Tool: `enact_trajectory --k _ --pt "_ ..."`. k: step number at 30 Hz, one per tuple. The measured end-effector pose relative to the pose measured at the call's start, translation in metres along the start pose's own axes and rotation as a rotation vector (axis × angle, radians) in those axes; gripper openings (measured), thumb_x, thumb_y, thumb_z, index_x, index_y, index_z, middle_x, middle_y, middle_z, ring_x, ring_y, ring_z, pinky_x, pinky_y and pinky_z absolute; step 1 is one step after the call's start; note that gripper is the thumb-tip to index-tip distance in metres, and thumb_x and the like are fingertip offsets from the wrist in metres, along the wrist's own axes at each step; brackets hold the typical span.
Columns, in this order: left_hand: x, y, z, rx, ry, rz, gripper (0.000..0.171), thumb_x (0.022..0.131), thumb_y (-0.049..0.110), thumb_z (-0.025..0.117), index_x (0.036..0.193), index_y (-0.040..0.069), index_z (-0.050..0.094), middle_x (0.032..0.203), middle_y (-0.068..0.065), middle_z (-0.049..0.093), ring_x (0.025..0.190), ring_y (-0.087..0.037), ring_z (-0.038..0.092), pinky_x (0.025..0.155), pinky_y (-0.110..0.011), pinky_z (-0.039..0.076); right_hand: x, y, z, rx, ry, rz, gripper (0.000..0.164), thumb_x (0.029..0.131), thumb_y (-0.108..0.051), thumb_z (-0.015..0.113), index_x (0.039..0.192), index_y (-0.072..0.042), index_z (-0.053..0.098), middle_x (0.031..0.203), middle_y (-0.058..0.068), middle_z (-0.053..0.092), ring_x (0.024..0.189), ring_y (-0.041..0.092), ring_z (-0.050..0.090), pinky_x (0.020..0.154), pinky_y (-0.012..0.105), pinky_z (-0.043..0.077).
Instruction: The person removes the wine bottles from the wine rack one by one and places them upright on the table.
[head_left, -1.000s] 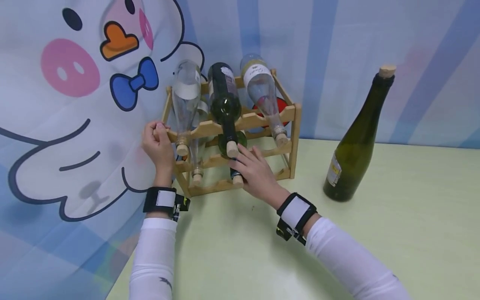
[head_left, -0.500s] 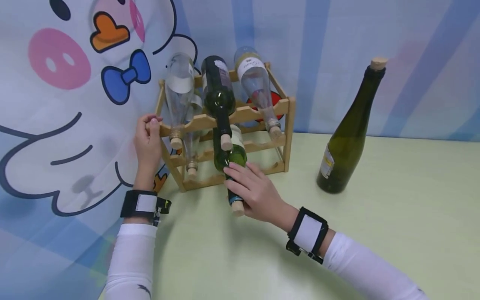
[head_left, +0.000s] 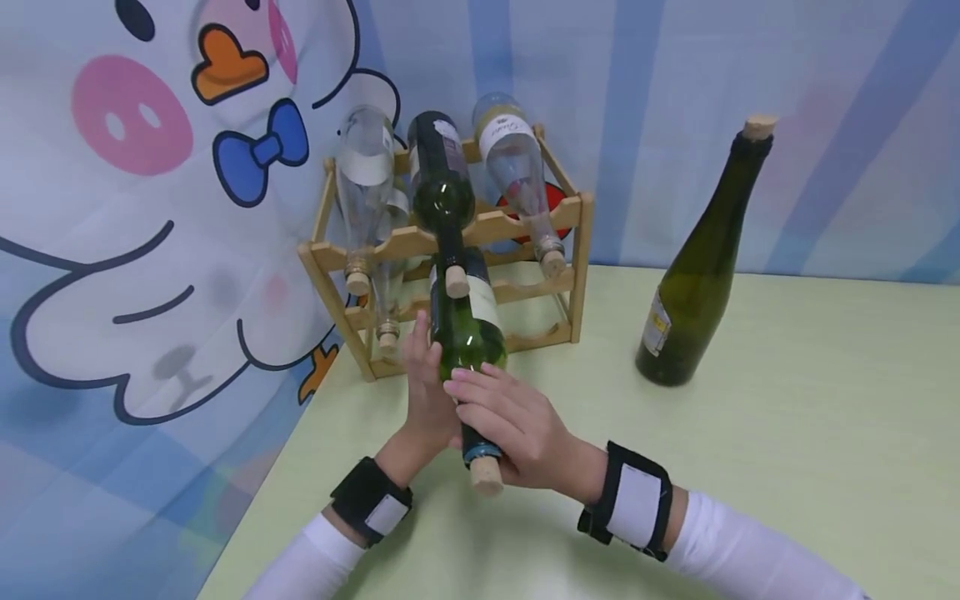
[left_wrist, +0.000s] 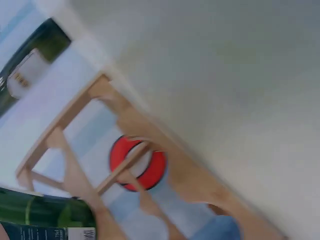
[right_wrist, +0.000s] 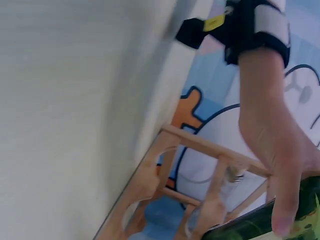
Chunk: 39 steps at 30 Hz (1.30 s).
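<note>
A green wine bottle [head_left: 471,333] with a cork slopes out of the wooden wine rack [head_left: 582,258], neck towards me. My right hand [head_left: 522,427] grips its neck, fingers laid over the top. Against the left side of its body is my left hand [head_left: 426,396], holding it; in the right wrist view that left hand [right_wrist: 282,155] curls round the glass. The bottle's base end is partly hidden behind the dark bottle above. Part of the held bottle [left_wrist: 45,210], with its label, also shows in the left wrist view, near the rack [left_wrist: 135,122].
On the rack's top tier lie a clear bottle [head_left: 365,183], a dark wine bottle [head_left: 442,196] and another clear bottle [head_left: 517,171]. Another clear bottle [head_left: 386,304] lies below. A corked green bottle [head_left: 693,283] stands on the table to the right. A printed cloth hangs behind.
My right hand has drawn the green wine bottle out of the lower tier towards me. My left hand has left the rack's upper left corner and come to the bottle.
</note>
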<state>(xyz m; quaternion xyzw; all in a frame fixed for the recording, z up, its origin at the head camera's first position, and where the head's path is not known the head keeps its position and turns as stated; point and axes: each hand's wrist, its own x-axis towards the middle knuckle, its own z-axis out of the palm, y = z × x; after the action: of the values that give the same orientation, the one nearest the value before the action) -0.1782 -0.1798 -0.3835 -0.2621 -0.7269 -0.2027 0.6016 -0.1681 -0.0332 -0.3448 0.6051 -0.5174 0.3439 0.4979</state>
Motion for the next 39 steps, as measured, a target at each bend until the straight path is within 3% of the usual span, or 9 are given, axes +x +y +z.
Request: enact_trajectory --k 5,11,16,20,23,26,30,34,39 --pt "0.019 0.013 0.007 -0.063 0.09 0.061 0.046 0.082 0.018 0.058 0.119 0.005 0.034 0.124 -0.025 0.04 0.116 -0.034 0.042 0.098 -0.042 0.035 0.016 -0.008 -0.016 0.086 0.092 0.062 0.026 0.082 -0.018 0.061 0.087 0.006 0.054 0.092 0.023 0.063 0.088 0.031 0.063 0.084 0.039 0.047" --pt "0.043 0.04 0.0 -0.148 0.127 0.126 0.036 0.08 0.02 0.062 0.101 0.001 0.04 0.106 -0.028 0.046 0.106 -0.034 0.049 0.092 -0.044 0.041 0.035 -0.019 -0.038 0.145 0.184 0.087 0.032 0.078 -0.018 0.066 0.084 0.01 0.052 0.089 0.024 0.063 0.087 0.03 0.063 0.085 0.037 0.047" --pt "0.063 0.056 0.004 -0.317 0.052 0.143 0.041 0.084 0.033 0.055 0.106 0.002 0.04 0.108 -0.026 0.047 0.103 -0.034 0.05 0.087 -0.044 0.045 0.041 -0.014 -0.052 0.216 0.226 0.082 0.036 0.075 -0.014 0.069 0.089 0.012 0.05 0.093 0.024 0.062 0.089 0.031 0.062 0.084 0.042 0.047" --pt "0.076 0.062 0.019 -0.492 -0.118 0.121 0.059 0.081 0.033 0.059 0.121 0.002 0.029 0.11 -0.027 0.046 0.104 -0.034 0.05 0.087 -0.042 0.045 0.045 -0.006 -0.062 0.254 0.315 0.162 0.034 0.076 -0.011 0.067 0.088 0.015 0.048 0.088 0.023 0.062 0.085 0.029 0.062 0.081 0.044 0.048" --pt "0.079 0.066 0.035 -0.596 -0.298 0.036 0.089 0.067 0.023 0.075 0.131 0.004 0.017 0.114 -0.025 0.044 0.108 -0.032 0.048 0.092 -0.036 0.043 0.053 0.002 -0.073 0.222 0.361 0.306 0.037 0.08 -0.016 0.063 0.085 0.017 0.046 0.081 0.019 0.06 0.08 0.024 0.061 0.082 0.037 0.047" --pt "0.08 0.069 0.053 -0.662 -0.473 -0.11 0.107 0.055 0.014 0.081 0.135 0.004 0.011 0.122 -0.022 0.042 0.111 -0.027 0.047 0.094 -0.029 0.041 0.053 0.012 -0.084 0.162 0.354 0.498 0.046 0.083 -0.025 0.06 0.087 0.018 0.045 0.079 0.016 0.057 0.08 0.018 0.058 0.082 0.028 0.045" --pt "0.08 0.074 0.078 -0.764 -0.66 -0.328 0.108 0.058 0.009 0.079 0.138 0.008 0.007 0.135 -0.016 0.034 0.117 -0.023 0.044 0.094 -0.027 0.04 0.041 0.027 -0.098 0.049 0.296 0.745 0.046 0.084 -0.027 0.057 0.096 0.015 0.044 0.083 0.003 0.055 0.084 0.008 0.055 0.083 0.022 0.042" --pt "0.08 0.081 0.102 -0.865 -0.783 -0.505 0.103 0.064 0.009 0.075 0.14 0.019 0.006 0.137 -0.008 0.033 0.116 -0.018 0.044 0.093 -0.025 0.04 0.028 0.041 -0.111 -0.036 0.248 0.897 0.032 0.085 -0.012 0.057 0.104 0.011 0.046 0.088 -0.011 0.051 0.083 0.001 0.051 0.078 0.019 0.04" --pt "0.08 0.088 0.123 -0.856 -0.843 -0.588 0.098 0.066 0.015 0.074 0.14 0.025 0.01 0.133 -0.005 0.039 0.114 -0.014 0.046 0.091 -0.024 0.041 0.02 0.053 -0.123 -0.093 0.248 0.956 0.03 0.085 -0.01 0.055 0.106 0.01 0.047 0.086 -0.016 0.05 0.076 0.0 0.05 0.07 0.018 0.04"
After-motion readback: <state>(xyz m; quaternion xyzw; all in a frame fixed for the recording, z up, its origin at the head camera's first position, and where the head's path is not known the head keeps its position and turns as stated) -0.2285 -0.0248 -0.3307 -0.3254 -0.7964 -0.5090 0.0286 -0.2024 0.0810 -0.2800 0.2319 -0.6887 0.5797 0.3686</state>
